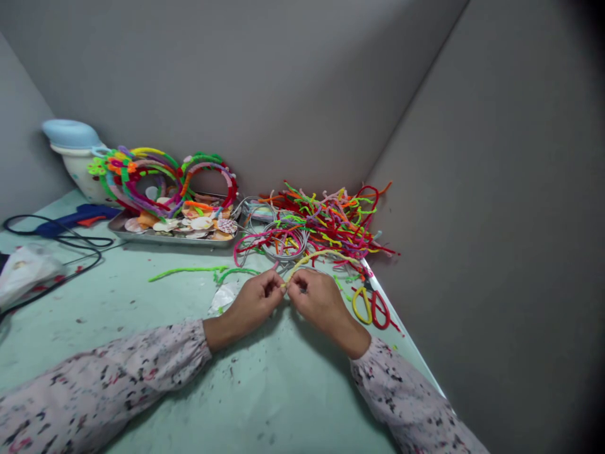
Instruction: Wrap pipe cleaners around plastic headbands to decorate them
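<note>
My left hand [255,300] and my right hand [320,304] meet fingertip to fingertip above the table. Both pinch a pale yellow pipe cleaner [326,253], whose long end arches up and to the right past my right hand. A short bit of pink or grey stem shows just above my left fingers; I cannot tell if it is held. Left of my left hand lie a light green pipe cleaner [186,272], a darker green one [240,272] and a crumpled white piece [222,299]. Scissors [371,308] with one yellow and one red handle lie right of my right hand.
A metal tray [174,241] holds shells and fuzzy coloured rings [146,183]. Behind my hands are coiled grey wire [283,252] and a heap of pipe cleaners [331,214]. A blue glue gun [70,219], black cord [94,252] and blue-lidded container [78,157] stand left. Grey walls enclose the table.
</note>
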`<action>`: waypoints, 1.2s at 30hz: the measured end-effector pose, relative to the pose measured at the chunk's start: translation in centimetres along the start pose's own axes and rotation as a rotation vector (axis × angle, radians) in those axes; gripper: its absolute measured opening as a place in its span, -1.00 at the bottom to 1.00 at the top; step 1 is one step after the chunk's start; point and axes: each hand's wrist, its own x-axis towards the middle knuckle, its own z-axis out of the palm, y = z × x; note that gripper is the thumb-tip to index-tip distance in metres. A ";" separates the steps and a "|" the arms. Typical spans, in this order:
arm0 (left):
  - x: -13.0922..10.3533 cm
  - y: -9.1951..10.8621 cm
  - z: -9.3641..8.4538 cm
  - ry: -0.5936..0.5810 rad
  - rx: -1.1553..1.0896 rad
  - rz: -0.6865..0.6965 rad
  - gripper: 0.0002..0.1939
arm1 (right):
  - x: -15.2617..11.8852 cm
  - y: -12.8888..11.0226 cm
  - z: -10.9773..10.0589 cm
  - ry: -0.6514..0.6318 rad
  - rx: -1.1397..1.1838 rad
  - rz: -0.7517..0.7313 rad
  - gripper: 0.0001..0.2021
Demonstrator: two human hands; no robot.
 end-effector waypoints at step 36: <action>0.8 -0.2 -0.8 0.168 -0.255 -0.092 -0.91 | -0.3 1.6 2.2 0.426 -0.253 -0.458 -0.91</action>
